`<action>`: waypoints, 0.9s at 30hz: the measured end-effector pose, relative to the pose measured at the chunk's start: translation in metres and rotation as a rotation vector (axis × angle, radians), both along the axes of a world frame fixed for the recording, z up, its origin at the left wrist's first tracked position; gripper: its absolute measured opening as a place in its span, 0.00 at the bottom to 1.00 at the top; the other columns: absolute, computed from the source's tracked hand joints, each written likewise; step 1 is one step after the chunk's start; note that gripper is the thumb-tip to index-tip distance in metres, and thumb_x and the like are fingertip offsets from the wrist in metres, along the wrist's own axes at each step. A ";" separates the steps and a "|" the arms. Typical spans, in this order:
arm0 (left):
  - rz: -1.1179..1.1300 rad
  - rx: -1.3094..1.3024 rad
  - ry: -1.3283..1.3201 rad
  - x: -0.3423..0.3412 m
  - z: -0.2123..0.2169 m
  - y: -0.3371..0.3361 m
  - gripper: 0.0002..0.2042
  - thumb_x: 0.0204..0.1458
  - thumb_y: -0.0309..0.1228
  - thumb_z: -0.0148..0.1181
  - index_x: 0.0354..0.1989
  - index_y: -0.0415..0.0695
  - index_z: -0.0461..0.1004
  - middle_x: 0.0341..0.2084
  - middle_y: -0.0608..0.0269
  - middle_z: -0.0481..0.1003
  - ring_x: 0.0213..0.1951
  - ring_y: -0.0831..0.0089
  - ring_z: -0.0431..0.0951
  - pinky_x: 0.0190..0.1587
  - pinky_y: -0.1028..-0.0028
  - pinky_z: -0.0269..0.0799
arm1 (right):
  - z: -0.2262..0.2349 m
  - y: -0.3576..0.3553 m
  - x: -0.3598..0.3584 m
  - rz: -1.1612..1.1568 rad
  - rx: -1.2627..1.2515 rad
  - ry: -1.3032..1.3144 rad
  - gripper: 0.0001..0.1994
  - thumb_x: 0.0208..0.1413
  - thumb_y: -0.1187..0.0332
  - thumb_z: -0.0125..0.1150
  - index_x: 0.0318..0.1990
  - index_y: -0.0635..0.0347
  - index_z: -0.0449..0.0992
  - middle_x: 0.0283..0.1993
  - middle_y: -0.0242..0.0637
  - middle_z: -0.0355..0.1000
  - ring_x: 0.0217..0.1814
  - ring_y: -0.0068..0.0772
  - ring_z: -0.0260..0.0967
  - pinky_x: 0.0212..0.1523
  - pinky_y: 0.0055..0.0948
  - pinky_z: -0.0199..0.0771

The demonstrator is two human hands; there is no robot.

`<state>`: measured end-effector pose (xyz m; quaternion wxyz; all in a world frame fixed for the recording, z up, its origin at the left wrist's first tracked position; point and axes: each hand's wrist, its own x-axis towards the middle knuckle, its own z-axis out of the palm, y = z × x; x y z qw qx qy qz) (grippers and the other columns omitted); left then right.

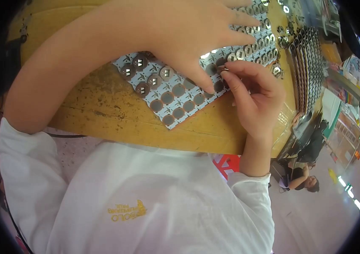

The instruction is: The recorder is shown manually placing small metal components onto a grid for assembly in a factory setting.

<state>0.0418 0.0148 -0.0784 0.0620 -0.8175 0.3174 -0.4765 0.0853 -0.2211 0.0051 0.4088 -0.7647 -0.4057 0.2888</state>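
A white panel of small circuit boards (192, 94) lies at an angle on the wooden table. Rows of round grey pads cover its near part, and shiny round metal clips (153, 80) sit on pads at its left end and along its far right part. My left hand (197, 31) rests across the panel, fingers spread, hiding its middle; the thumb points down toward the bare pads. Just right of that thumb, my right hand (254, 95) pinches a small round metal clip (223, 69) between thumb and forefinger, at the panel's surface. The fingertips partly cover this clip.
Loose metal clips (288, 30) are scattered beyond the panel's right end. A stack of similar panels (307, 67) stands at the table's right. The worn yellow tabletop (116, 120) ends close to my body. A person (300, 180) is in the background at right.
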 end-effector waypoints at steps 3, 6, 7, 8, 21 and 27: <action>0.026 -0.224 0.432 -0.030 0.018 -0.019 0.42 0.46 0.58 0.68 0.64 0.39 0.70 0.70 0.43 0.64 0.70 0.45 0.62 0.70 0.49 0.58 | -0.003 0.002 -0.002 -0.028 0.001 -0.035 0.07 0.57 0.82 0.68 0.42 0.67 0.83 0.31 0.32 0.81 0.30 0.15 0.75 0.31 0.16 0.73; 0.091 -0.440 0.816 -0.042 0.022 -0.028 0.38 0.43 0.53 0.72 0.60 0.42 0.73 0.70 0.46 0.63 0.68 0.48 0.66 0.68 0.53 0.65 | -0.004 0.004 -0.004 -0.110 0.048 0.038 0.06 0.57 0.81 0.69 0.41 0.67 0.83 0.30 0.32 0.81 0.29 0.15 0.75 0.30 0.15 0.72; 0.099 -0.444 0.774 -0.042 0.021 -0.029 0.37 0.43 0.52 0.72 0.59 0.41 0.74 0.70 0.44 0.63 0.68 0.47 0.67 0.67 0.54 0.66 | -0.003 0.004 -0.004 -0.113 0.034 0.041 0.05 0.57 0.81 0.69 0.41 0.67 0.83 0.30 0.33 0.81 0.30 0.15 0.75 0.30 0.15 0.72; 0.101 -0.445 0.773 -0.042 0.020 -0.028 0.37 0.43 0.52 0.72 0.59 0.41 0.74 0.70 0.44 0.63 0.68 0.47 0.67 0.67 0.54 0.66 | -0.002 0.005 -0.004 -0.116 0.021 0.043 0.05 0.57 0.81 0.69 0.41 0.67 0.83 0.30 0.33 0.81 0.30 0.15 0.75 0.30 0.15 0.72; 0.114 -0.434 0.788 -0.039 0.021 -0.028 0.40 0.42 0.53 0.72 0.62 0.40 0.72 0.70 0.45 0.64 0.68 0.49 0.66 0.68 0.54 0.64 | -0.014 0.009 0.013 0.098 0.152 -0.401 0.09 0.47 0.81 0.73 0.37 0.62 0.86 0.35 0.35 0.76 0.32 0.28 0.74 0.29 0.25 0.75; 0.014 -0.265 0.435 -0.008 0.003 -0.008 0.45 0.45 0.59 0.69 0.65 0.37 0.68 0.70 0.43 0.63 0.71 0.46 0.61 0.72 0.50 0.56 | -0.012 0.011 0.022 0.201 0.145 -0.400 0.11 0.46 0.83 0.71 0.38 0.62 0.86 0.35 0.36 0.76 0.32 0.30 0.74 0.32 0.27 0.75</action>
